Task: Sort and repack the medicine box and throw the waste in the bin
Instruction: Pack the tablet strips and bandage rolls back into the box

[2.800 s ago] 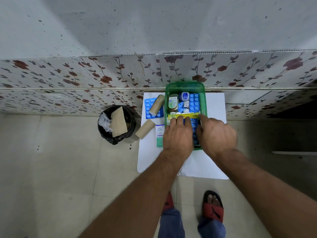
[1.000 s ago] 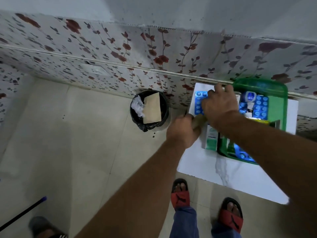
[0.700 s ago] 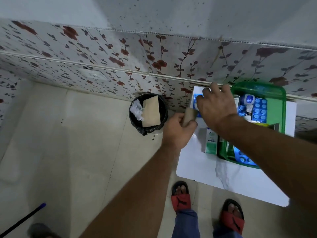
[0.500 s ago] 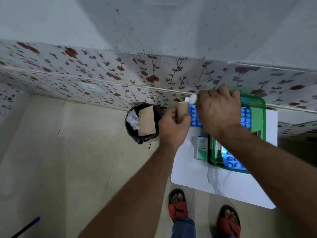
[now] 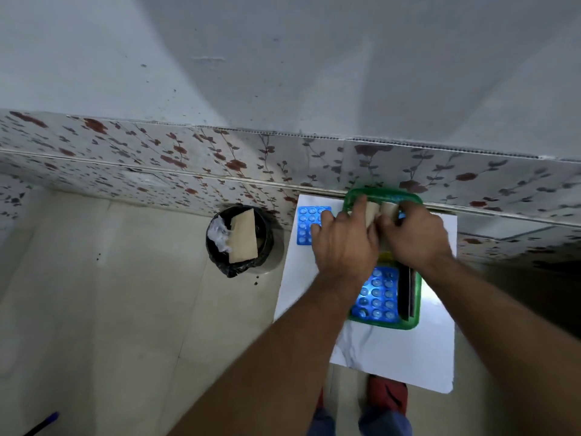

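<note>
The green medicine box [image 5: 414,298] sits on a white board [image 5: 393,357] against the wall. My left hand [image 5: 344,240] is closed around a tan bandage roll [image 5: 372,211] and my right hand [image 5: 415,237] grips a second tan roll [image 5: 390,209]; both rolls are side by side over the far end of the box. A blue blister pack [image 5: 379,294] lies in the near part of the box, and another blue blister pack [image 5: 306,223] lies on the board left of it. My hands hide the rest of the box's contents.
A black-lined bin [image 5: 237,240] holding a tan card and crumpled white waste stands on the floor left of the board. The floral wall panel [image 5: 188,158] runs right behind the box. A blue stick [image 5: 44,423] lies at the bottom left; my red sandals [image 5: 388,391] are below the board.
Each hand picked up a tan roll from the left part of the board and carried it right, over the far end of the green box. The view swung right.
</note>
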